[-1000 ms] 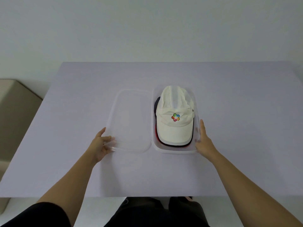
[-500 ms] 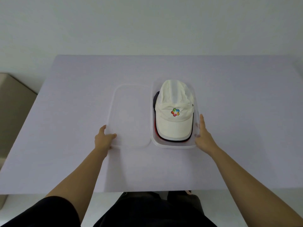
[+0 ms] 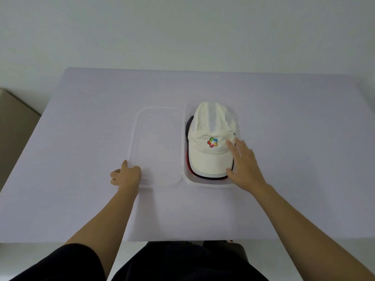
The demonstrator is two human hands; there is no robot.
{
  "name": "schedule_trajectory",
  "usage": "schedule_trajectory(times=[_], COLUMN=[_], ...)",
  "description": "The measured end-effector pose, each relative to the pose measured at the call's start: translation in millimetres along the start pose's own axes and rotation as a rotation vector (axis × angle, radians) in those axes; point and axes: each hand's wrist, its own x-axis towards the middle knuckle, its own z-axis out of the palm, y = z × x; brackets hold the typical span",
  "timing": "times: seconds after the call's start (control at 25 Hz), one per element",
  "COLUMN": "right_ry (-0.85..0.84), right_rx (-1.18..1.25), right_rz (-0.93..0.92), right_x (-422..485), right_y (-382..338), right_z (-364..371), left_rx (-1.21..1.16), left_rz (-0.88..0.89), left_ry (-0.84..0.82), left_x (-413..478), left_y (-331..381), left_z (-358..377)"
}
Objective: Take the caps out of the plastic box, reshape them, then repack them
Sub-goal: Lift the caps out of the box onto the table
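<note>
A clear plastic box (image 3: 209, 183) stands on the table right of centre. A cream cap (image 3: 211, 138) with a colourful logo lies on top of a stack in it; red and dark brims (image 3: 190, 169) show beneath. My right hand (image 3: 242, 163) is spread over the box's right side, fingers apart, fingertips at the cream cap's right edge and brim. The box's clear lid (image 3: 156, 147) lies flat to the left of the box. My left hand (image 3: 126, 175) rests at the lid's near left corner, thumb on the rim, fingers loosely curled.
The table (image 3: 81, 138) has a pale lilac top; its near edge runs just in front of my body. A beige piece of furniture (image 3: 14, 116) stands beyond the table's left edge. A plain white wall is behind.
My right hand left the box's outer right wall and moved up and over onto the cream cap's right side. The lid now lies flat and my left hand has eased its hold at the corner.
</note>
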Motion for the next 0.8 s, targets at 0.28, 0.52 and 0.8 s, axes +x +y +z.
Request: schedule_trajectory(times=[0.28,0.52,0.8], right_ry=[-0.318,-0.464,-0.059], right_rx=[-0.463,-0.421,-0.054], right_rz=[-0.161,-0.114,-0.038], right_x=[35,43,39], right_y=[-28,-43,-45], right_z=[8,-7,-58], left_rx=[-0.069,0.032,0.017], left_rz=[0.613,0.588,0.623], left_ry=[-0.127,-0.345,-0.311], left_x=[-55,-76,-77], left_y=[51,68,66], left_z=[40,81,82])
